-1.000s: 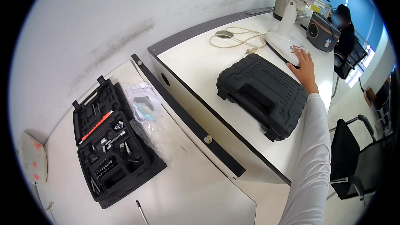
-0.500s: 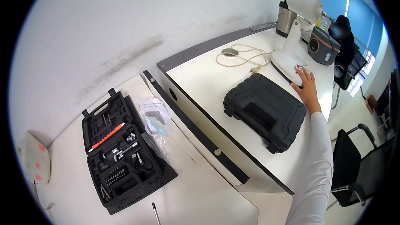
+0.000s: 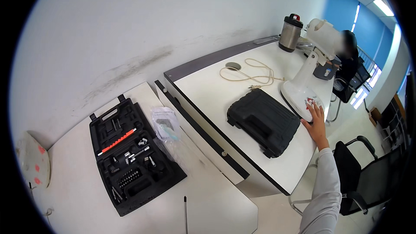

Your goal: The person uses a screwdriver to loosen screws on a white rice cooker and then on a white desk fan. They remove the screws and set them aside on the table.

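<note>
One hand, the right (image 3: 316,131): fingers spread apart, tips resting on base of white fan (image 3: 308,70). Landmark: closed black case (image 3: 263,121). Fan stands just right of case, farther back; cord (image 3: 272,77) lies behind case. Open toolbox (image 3: 167,181) left of case; thin rod (image 3: 186,216) left and nearer; steel pot (image 3: 289,35) well behind.

The white base (image 3: 296,94) is smooth, probably plastic.
</note>
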The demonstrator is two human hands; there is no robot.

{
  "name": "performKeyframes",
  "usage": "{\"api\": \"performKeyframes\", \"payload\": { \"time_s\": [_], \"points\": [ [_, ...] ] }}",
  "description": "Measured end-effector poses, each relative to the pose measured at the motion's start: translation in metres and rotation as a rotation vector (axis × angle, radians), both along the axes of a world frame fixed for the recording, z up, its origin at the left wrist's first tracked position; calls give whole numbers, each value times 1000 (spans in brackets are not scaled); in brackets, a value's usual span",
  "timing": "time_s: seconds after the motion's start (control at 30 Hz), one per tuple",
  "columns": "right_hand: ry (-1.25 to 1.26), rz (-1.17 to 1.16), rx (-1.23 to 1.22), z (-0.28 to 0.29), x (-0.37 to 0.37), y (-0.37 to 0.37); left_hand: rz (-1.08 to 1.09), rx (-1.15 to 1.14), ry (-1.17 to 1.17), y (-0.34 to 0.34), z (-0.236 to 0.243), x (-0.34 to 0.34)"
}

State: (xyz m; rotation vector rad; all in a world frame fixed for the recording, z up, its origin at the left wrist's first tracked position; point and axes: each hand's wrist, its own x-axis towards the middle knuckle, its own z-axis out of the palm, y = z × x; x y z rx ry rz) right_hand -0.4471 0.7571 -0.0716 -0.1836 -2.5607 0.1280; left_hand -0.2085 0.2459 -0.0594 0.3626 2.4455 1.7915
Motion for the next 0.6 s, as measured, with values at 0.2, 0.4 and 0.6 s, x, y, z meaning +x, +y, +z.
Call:
{"api": "performKeyframes", "payload": {
  "time_s": [0.2,0.4,0.6],
  "points": [
    [4,-41,20,0,31,3,-60,24,4,0,1,-9],
    [-325,-116,45,27,57,-12,-70,27,30,1,-4,-6],
    [-11,55,-499,48,-8,60,-82,67,48,23,-4,-18]
  ]
}}
